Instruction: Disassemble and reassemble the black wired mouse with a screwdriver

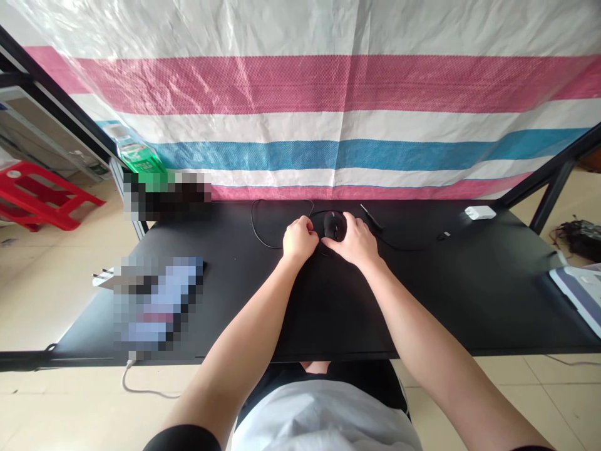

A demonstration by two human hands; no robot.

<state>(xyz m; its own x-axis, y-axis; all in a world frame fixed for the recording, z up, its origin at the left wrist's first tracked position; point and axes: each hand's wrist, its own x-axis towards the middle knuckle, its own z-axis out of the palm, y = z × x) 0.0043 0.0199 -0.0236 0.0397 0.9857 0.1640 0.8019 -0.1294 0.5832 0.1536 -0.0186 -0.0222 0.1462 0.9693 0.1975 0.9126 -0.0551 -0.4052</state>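
Note:
A black computer mouse is on the black tabletop, a little right of centre and near the back edge. My right hand is closed around its right side, thumb at the near end and fingers at the far end. Just left of the mouse, my left hand is closed with its fingers curled; what they hold, if anything, is hidden. A thin black cable loops out behind my left hand. Beyond my right hand lies a slim tool with a black handle and a light shaft.
On the right lie a small USB plug, a white charger and a white-and-grey device. A blurred phone-like object is at left, with a bottle behind. Striped sheeting hangs along the back; black frame bars flank the table.

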